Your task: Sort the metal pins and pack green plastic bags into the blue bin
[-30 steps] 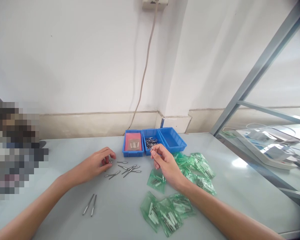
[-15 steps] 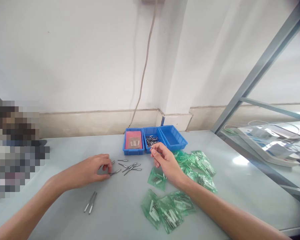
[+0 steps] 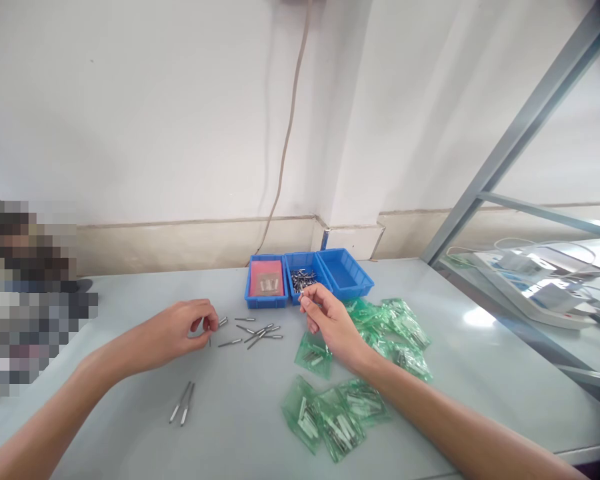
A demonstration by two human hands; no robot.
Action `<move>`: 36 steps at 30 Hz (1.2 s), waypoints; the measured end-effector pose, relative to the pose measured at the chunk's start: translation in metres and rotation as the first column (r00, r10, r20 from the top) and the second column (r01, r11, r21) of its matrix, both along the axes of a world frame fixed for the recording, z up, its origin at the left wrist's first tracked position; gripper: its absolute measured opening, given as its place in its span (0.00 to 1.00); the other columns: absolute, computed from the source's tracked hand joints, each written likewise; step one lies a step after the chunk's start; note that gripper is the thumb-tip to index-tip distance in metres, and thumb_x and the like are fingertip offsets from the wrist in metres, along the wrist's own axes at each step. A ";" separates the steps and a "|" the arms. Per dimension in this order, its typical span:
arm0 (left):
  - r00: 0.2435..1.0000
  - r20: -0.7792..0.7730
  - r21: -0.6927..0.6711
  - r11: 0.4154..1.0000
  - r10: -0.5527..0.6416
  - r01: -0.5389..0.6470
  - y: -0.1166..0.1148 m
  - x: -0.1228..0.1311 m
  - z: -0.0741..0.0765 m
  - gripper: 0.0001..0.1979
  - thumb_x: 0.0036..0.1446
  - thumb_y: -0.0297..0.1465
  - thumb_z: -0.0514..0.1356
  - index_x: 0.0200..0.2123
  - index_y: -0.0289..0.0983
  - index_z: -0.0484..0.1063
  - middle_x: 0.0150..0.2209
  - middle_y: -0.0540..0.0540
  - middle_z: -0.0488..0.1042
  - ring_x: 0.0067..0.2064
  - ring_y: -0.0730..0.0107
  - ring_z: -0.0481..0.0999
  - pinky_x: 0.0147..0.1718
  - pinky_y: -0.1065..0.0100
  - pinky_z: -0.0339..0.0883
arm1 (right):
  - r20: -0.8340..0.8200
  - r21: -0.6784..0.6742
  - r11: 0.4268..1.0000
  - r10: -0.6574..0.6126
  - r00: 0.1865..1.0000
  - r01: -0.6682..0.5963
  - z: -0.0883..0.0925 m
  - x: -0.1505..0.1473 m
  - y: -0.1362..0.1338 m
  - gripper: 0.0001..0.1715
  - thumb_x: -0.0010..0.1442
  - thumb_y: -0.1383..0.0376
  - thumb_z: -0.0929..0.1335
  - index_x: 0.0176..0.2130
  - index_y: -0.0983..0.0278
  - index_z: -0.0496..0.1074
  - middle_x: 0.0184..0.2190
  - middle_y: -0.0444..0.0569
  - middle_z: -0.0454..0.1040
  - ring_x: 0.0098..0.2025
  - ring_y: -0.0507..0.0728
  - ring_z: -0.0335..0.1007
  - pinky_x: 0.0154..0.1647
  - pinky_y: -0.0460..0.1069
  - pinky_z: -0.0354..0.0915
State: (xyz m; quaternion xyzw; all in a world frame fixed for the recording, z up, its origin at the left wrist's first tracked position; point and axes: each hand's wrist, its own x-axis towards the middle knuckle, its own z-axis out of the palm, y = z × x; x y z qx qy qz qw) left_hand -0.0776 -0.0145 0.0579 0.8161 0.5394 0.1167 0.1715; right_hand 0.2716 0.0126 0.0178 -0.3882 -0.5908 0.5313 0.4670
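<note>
My left hand (image 3: pixel 196 325) is closed in a pinch above the table, with the thin end of a metal pin (image 3: pixel 210 341) showing below its fingertips. Just right of it lie a loose pin (image 3: pixel 230 343) and a small heap of slim metal pins (image 3: pixel 263 332), each with a thicker end. Two more pins (image 3: pixel 181 403) rest side by side nearer to me. My right hand (image 3: pixel 329 319) hovers before the middle blue bin (image 3: pixel 310 259), thumb and fingers pressed together. A tiny pale tip shows at that pinch, too small to name.
Green plastic bags of metal parts (image 3: pixel 337 423) lie below my right forearm, and more green bags (image 3: pixel 390 327) are piled beyond it. The left blue bin (image 3: pixel 267 302) holds a pink sheet and a small clear packet. A third blue bin (image 3: pixel 347 273) stands at right, by a metal frame (image 3: pixel 480 187).
My left hand has lifted slightly off the table and moved a little left; a pin end now shows under its fingers. The loose pin beside it stays lying there. My right hand has hardly moved.
</note>
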 end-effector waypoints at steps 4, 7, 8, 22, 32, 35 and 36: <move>0.994 -0.033 -0.072 0.992 -0.106 0.104 -0.001 0.013 -0.002 0.07 0.68 0.35 0.57 0.44 0.44 0.75 0.43 0.47 0.75 0.43 0.62 0.74 0.41 0.66 0.67 | 0.004 0.006 1.000 0.003 1.000 -0.003 0.000 0.000 0.000 0.18 0.70 0.48 0.70 0.43 0.58 0.68 0.34 0.40 0.68 0.25 0.49 0.59 0.26 0.48 0.57; 0.993 -0.017 -0.066 0.991 -0.114 0.113 -0.003 0.021 -0.001 0.10 0.72 0.38 0.55 0.49 0.45 0.73 0.46 0.47 0.75 0.44 0.63 0.74 0.43 0.66 0.68 | 0.010 0.007 1.000 0.004 1.000 -0.004 0.001 0.000 0.000 0.18 0.70 0.48 0.69 0.43 0.58 0.68 0.34 0.40 0.68 0.25 0.49 0.59 0.26 0.47 0.57; 0.994 -0.016 -0.053 0.993 -0.108 0.107 -0.003 0.022 -0.001 0.11 0.73 0.40 0.54 0.50 0.45 0.72 0.48 0.47 0.75 0.46 0.62 0.75 0.43 0.66 0.68 | 0.011 0.008 1.000 0.003 1.000 -0.004 0.001 0.000 0.000 0.18 0.70 0.48 0.69 0.43 0.59 0.68 0.34 0.40 0.68 0.25 0.49 0.59 0.27 0.47 0.58; 0.995 0.008 -0.078 0.992 -0.098 0.099 0.001 0.019 -0.018 0.13 0.75 0.44 0.53 0.49 0.44 0.72 0.48 0.46 0.74 0.46 0.60 0.77 0.41 0.65 0.69 | 0.011 0.010 1.000 -0.014 1.000 0.014 0.002 0.000 0.002 0.17 0.69 0.49 0.69 0.43 0.59 0.68 0.34 0.41 0.69 0.24 0.49 0.59 0.26 0.47 0.58; 0.997 0.033 -0.012 0.997 -0.075 0.075 -0.003 0.031 -0.024 0.16 0.75 0.43 0.54 0.61 0.48 0.68 0.50 0.48 0.75 0.45 0.62 0.78 0.42 0.66 0.71 | 0.030 0.029 0.999 -0.023 0.999 0.022 0.005 0.000 -0.001 0.17 0.69 0.49 0.69 0.42 0.59 0.68 0.33 0.40 0.66 0.24 0.49 0.58 0.25 0.47 0.57; 0.996 -0.007 0.054 0.995 -0.085 0.085 -0.003 0.032 -0.026 0.20 0.74 0.48 0.54 0.63 0.47 0.67 0.53 0.45 0.73 0.48 0.59 0.78 0.44 0.64 0.72 | 0.039 0.037 0.999 -0.026 0.999 0.025 0.006 0.000 -0.001 0.17 0.70 0.49 0.69 0.41 0.59 0.67 0.31 0.39 0.64 0.25 0.49 0.57 0.26 0.47 0.57; 0.995 -0.026 0.075 0.993 -0.091 0.093 -0.003 0.032 -0.027 0.21 0.74 0.50 0.55 0.62 0.47 0.67 0.55 0.44 0.72 0.50 0.57 0.77 0.45 0.63 0.72 | 0.043 0.039 0.999 -0.028 0.999 0.026 0.006 0.000 -0.001 0.17 0.70 0.49 0.68 0.41 0.59 0.67 0.31 0.39 0.63 0.25 0.50 0.57 0.26 0.47 0.57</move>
